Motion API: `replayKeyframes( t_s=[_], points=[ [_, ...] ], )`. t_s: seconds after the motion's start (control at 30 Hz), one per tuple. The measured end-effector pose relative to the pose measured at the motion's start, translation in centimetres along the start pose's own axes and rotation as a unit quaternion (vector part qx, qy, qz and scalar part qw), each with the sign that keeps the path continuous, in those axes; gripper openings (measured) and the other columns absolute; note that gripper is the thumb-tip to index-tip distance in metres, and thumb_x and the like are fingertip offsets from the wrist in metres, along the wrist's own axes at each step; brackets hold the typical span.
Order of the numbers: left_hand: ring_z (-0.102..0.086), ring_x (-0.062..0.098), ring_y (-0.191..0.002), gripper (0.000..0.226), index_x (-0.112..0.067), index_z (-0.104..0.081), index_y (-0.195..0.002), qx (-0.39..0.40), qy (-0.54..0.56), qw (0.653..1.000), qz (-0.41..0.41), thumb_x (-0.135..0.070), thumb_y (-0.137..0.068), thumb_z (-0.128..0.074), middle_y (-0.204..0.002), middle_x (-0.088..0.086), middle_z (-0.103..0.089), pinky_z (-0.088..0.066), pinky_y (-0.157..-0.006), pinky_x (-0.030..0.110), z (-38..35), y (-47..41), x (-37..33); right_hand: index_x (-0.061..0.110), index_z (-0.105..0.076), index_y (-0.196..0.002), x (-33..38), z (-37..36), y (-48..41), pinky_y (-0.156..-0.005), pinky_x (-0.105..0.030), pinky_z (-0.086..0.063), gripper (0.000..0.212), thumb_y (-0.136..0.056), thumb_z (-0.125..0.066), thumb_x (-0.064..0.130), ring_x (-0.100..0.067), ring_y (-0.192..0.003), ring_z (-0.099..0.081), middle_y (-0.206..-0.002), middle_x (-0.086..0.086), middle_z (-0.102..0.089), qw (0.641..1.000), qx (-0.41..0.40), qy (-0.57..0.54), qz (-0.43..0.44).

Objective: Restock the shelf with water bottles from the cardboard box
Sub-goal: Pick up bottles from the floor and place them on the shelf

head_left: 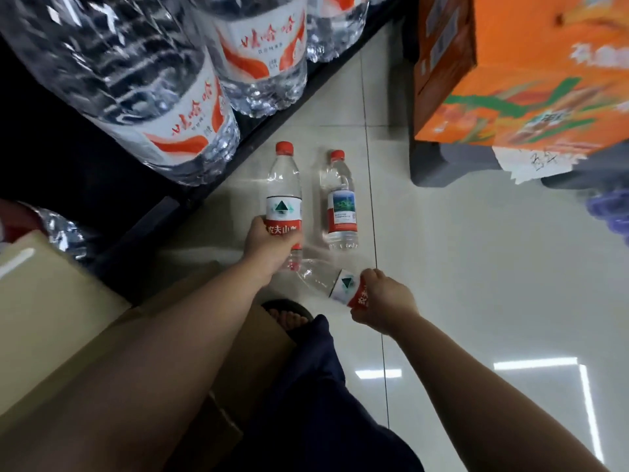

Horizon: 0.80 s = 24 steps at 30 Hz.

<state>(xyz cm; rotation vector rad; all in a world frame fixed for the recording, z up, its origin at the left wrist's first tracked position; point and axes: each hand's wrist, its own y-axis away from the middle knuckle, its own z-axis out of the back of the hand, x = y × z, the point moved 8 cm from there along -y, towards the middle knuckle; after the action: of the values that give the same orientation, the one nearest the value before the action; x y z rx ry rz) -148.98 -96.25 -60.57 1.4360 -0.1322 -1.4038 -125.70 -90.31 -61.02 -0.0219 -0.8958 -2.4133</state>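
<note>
Head view shows the left hand (269, 245) gripping one red-capped water bottle (284, 195) while the right hand (383, 303) clasps another water bottle (335, 286).

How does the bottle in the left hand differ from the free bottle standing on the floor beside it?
The held bottle is gripped by the left hand; the floor bottle stands alone, untouched. The held bottle shows a white band with a green triangle above red; the floor bottle shows a landscape picture and small print. Both are clear, red-capped and upright.

Shop aisle: low dark shelf (190, 195) stocked with big water bottles (258, 56), orange drink cartons (510, 63).
</note>
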Motion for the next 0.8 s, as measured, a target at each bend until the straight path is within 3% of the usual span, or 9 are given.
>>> replayKeyframes(
  t_s=[0.1, 0.17, 0.3, 0.5, 0.63, 0.73, 0.8],
  points=[
    [-0.072, 0.025, -0.082, 0.057, -0.030, -0.052, -0.106, -0.007, 0.036, 0.999, -0.038, -0.022, -0.056, -0.080, -0.095, 0.001, -0.070, -0.060, -0.072, 0.049, 1.9, 4.5, -3.0, 0.017, -0.048, -0.120, 0.5, 3.7, 3.2, -0.073, -0.031, -0.047, 0.062, -0.070, -0.073, 0.041, -0.025, -0.097, -0.061, -0.114, -0.001, -0.058, 0.997, -0.062, -0.040, -0.018],
    [-0.070, 0.018, -0.081, 0.055, -0.027, -0.055, -0.107, -0.036, 0.049, 0.995, -0.081, -0.017, -0.060, -0.081, -0.092, -0.002, -0.070, -0.059, -0.074, 0.039, 3.9, 7.7, -5.5, 0.015, -0.049, -0.120, 1.8, 6.8, 5.3, -0.074, -0.033, -0.049, 0.061, -0.069, -0.074, 0.039, -0.027, -0.097, -0.062, -0.114, -0.003, -0.059, 0.992, -0.108, -0.068, -0.024],
    [-0.063, -0.004, -0.066, 0.043, -0.016, -0.055, -0.108, -0.077, 0.062, 0.979, -0.177, -0.007, -0.071, -0.078, -0.086, -0.006, -0.068, -0.050, -0.056, 0.015, 9.0, 15.0, -10.1, 0.010, -0.050, -0.117, 5.7, 13.4, 9.2, -0.072, -0.035, -0.047, 0.059, -0.069, -0.073, 0.035, -0.030, -0.095, -0.062, -0.108, -0.007, -0.060, 0.977, -0.194, -0.087, 0.003],
    [-0.060, 0.010, -0.086, 0.050, -0.022, -0.052, -0.110, -0.160, 0.056, 0.940, -0.297, -0.013, -0.071, -0.081, -0.094, -0.009, -0.063, -0.042, -0.076, 0.022, 18.3, 26.2, -14.0, 0.009, -0.045, -0.118, 13.2, 22.2, 15.9, -0.066, -0.035, -0.038, 0.061, -0.072, -0.074, 0.038, -0.035, -0.095, -0.062, -0.104, -0.012, -0.064, 0.952, -0.281, -0.091, 0.076],
    [-0.061, 0.012, -0.082, 0.050, -0.013, -0.053, -0.113, -0.212, 0.080, 0.914, -0.337, -0.007, -0.071, -0.079, -0.095, -0.003, -0.063, -0.045, -0.074, 0.019, 24.4, 32.7, -15.8, 0.014, -0.032, -0.113, 19.1, 27.7, 21.6, -0.063, -0.034, -0.038, 0.062, -0.074, -0.074, 0.037, -0.037, -0.091, -0.063, -0.099, -0.011, -0.062, 0.933, -0.318, -0.092, 0.142],
    [-0.055, 0.001, -0.068, 0.046, -0.014, -0.054, -0.110, -0.243, 0.119, 0.895, -0.355, -0.003, -0.072, -0.077, -0.086, -0.005, -0.061, -0.040, -0.057, 0.001, 28.9, 36.9, -16.3, 0.018, -0.032, -0.111, 23.7, 31.0, 25.9, -0.063, -0.034, -0.038, 0.060, -0.073, -0.075, 0.036, -0.036, -0.090, -0.064, -0.098, -0.007, -0.062, 0.913, -0.344, -0.109, 0.192],
    [-0.059, 0.009, -0.072, 0.044, -0.015, -0.055, -0.108, -0.255, 0.143, 0.885, -0.361, -0.006, -0.071, -0.077, -0.086, -0.004, -0.063, -0.043, -0.062, 0.008, 31.7, 39.2, -16.3, 0.019, -0.036, -0.123, 26.7, 32.5, 28.4, -0.067, -0.035, -0.043, 0.067, -0.071, -0.075, 0.036, -0.033, -0.094, -0.065, -0.106, -0.008, -0.064, 0.900, -0.355, -0.127, 0.219]
  ],
)
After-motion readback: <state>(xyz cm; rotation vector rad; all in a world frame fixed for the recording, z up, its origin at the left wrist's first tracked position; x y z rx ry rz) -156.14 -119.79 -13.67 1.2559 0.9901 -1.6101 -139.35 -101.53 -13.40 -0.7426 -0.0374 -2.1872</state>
